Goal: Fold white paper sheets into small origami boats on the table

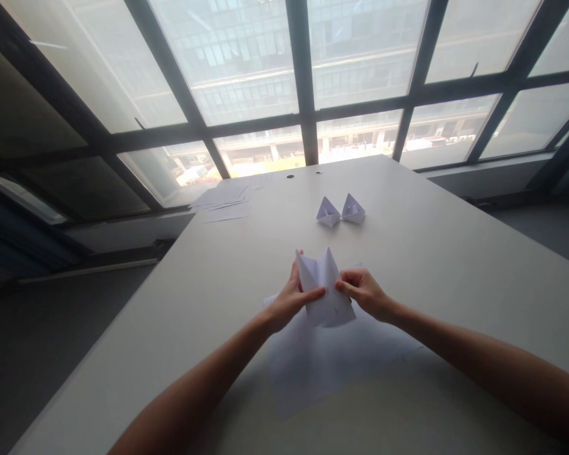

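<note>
A partly folded white paper piece [325, 287] is held above the table between both hands. My left hand [289, 300] pinches its left side, thumb on the front. Its right side is pinched by my right hand [365, 294], fingers curled. Two pointed flaps stick up at the top of the piece. Under the hands a flat white sheet [322, 360] lies on the pale table [431, 253]. Two finished folded paper boats [340, 211] stand side by side farther back on the table.
Several loose white sheets [225, 202] lie at the table's far left corner. Two small round holes [290, 176] sit near the far edge. Large dark-framed windows [303, 95] rise behind the table. The table's left edge drops to a dark floor.
</note>
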The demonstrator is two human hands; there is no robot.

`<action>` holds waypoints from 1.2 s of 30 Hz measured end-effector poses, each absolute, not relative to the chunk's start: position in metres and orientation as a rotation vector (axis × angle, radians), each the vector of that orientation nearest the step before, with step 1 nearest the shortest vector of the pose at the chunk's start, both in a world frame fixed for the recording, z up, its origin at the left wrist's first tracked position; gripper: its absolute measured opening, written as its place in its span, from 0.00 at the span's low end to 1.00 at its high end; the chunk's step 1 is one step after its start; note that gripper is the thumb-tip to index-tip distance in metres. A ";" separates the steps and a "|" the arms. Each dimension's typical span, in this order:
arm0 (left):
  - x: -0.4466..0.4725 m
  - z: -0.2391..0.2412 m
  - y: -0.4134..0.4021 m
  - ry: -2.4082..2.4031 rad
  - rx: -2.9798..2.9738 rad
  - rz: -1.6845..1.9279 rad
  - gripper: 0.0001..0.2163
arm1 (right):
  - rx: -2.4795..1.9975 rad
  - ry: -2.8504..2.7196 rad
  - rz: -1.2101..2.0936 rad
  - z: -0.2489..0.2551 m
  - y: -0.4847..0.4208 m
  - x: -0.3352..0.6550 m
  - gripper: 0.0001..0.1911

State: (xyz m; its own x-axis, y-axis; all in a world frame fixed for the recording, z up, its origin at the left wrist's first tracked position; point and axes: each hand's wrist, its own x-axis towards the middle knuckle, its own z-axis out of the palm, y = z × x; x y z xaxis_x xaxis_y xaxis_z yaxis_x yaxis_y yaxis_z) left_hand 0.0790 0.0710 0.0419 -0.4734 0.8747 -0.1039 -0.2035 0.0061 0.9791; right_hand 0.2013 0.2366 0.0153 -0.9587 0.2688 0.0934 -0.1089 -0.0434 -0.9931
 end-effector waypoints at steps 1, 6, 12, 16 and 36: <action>0.075 0.040 0.071 1.390 0.691 1.671 0.54 | -0.208 -1.958 2.058 0.016 0.240 0.201 0.24; 0.058 0.036 0.065 1.176 0.538 1.768 0.44 | -0.336 -1.879 1.990 0.022 0.256 0.201 0.14; 0.045 0.036 0.060 1.116 0.417 1.697 0.31 | -0.501 -1.907 1.985 0.014 0.269 0.197 0.16; 0.034 0.034 0.062 1.800 0.401 1.702 0.29 | -0.561 -1.978 1.961 0.010 0.271 0.197 0.18; 0.103 0.004 0.061 2.670 1.805 0.231 0.15 | -0.635 -2.553 1.138 -0.009 0.272 0.190 0.09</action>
